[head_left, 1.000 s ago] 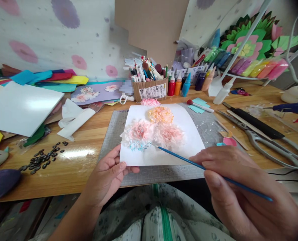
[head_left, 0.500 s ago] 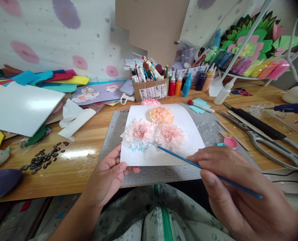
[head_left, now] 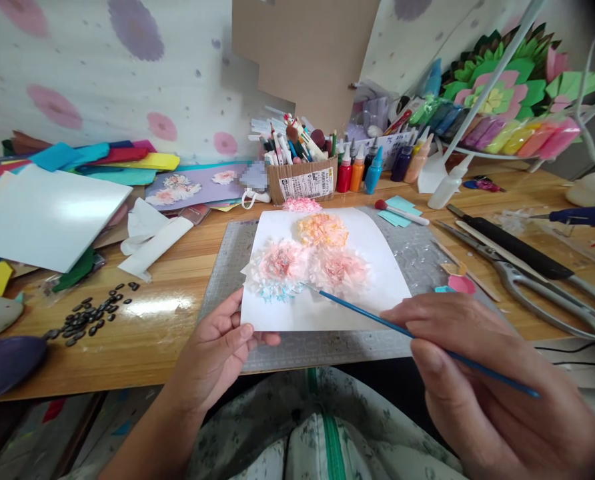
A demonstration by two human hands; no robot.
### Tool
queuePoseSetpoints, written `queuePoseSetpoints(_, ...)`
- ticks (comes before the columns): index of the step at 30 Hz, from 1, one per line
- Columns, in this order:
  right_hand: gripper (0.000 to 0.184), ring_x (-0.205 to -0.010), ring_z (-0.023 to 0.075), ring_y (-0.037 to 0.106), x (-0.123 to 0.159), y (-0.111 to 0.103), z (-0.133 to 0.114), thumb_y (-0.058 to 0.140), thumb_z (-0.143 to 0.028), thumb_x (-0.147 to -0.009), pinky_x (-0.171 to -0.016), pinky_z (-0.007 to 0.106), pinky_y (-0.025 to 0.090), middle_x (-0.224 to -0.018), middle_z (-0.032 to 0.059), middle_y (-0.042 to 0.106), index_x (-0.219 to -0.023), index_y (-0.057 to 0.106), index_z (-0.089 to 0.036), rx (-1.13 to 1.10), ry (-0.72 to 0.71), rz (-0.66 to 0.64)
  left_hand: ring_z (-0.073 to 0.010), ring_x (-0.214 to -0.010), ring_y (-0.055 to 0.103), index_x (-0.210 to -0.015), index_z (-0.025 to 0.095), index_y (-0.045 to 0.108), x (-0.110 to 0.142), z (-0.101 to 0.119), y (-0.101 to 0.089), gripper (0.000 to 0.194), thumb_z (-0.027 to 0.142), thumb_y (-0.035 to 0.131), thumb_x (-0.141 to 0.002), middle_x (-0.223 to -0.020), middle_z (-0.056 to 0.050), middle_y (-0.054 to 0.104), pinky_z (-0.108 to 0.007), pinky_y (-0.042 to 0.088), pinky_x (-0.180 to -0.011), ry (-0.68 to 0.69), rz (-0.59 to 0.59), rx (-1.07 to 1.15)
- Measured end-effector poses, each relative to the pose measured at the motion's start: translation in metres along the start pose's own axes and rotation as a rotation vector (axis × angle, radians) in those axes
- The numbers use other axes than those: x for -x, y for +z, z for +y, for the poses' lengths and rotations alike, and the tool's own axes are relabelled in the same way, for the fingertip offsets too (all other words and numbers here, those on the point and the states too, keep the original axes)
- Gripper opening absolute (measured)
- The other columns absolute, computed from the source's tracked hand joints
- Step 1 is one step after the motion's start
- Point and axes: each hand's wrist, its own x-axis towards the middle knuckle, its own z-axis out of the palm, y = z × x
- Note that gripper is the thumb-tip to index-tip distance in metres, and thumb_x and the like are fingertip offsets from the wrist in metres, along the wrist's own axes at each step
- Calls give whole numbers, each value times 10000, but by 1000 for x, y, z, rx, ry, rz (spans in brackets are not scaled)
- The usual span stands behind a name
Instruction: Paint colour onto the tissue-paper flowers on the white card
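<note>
A white sheet of paper (head_left: 387, 293) bears three ruffled paper flowers. The left flower (head_left: 280, 261) is white and pink with light blue on its lower petals, the right flower (head_left: 338, 270) is pale pink, and the upper flower (head_left: 322, 230) is orange and peach. My left hand (head_left: 225, 350) grips the sheet's lower left corner, thumb on top and fingers beneath. Between the thumb and fingers of my right hand (head_left: 467, 373) is a thin blue paintbrush (head_left: 362, 313). Its tip is at the lower right petals of the left flower; contact is hard to make out.
Beneath the sheet lies a grey cutting mat (head_left: 227, 260). Scissors (head_left: 522, 287) and a glue gun (head_left: 582, 215) rest at the right. Paint bottles (head_left: 357, 170) stand behind, beside a cardboard box of brushes and pens (head_left: 302, 183). Black seeds or beads (head_left: 95, 313) are scattered left.
My right hand and the brush have shifted slightly to the right, the tip moving along the left flower's lower edge. My left hand still holds the sheet.
</note>
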Motion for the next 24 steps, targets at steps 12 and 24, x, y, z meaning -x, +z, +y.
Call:
queuePoseSetpoints(12,141,-887,178,767,4,-1,-1,626,-114,-908,-815,299,637,-954,64,783,-1023,669,-183,-15,-60,-9,-167,-815,721,-1179,279,802,1,1,1,404,197,864,-788,-1031,-50,801,-241,637,-691,-3,0,5)
queuePoseSetpoints(24,165,-855,193,774,-6,-3,-4,635,-110,-899,-751,310,642,-936,61,787,-1029,685,-200,3,-87,-66,-164,-828,707,-1205,269,789,2,0,-1,395,178,826,-822,-1039,-59,794,-239,633,-703,2,-19,13)
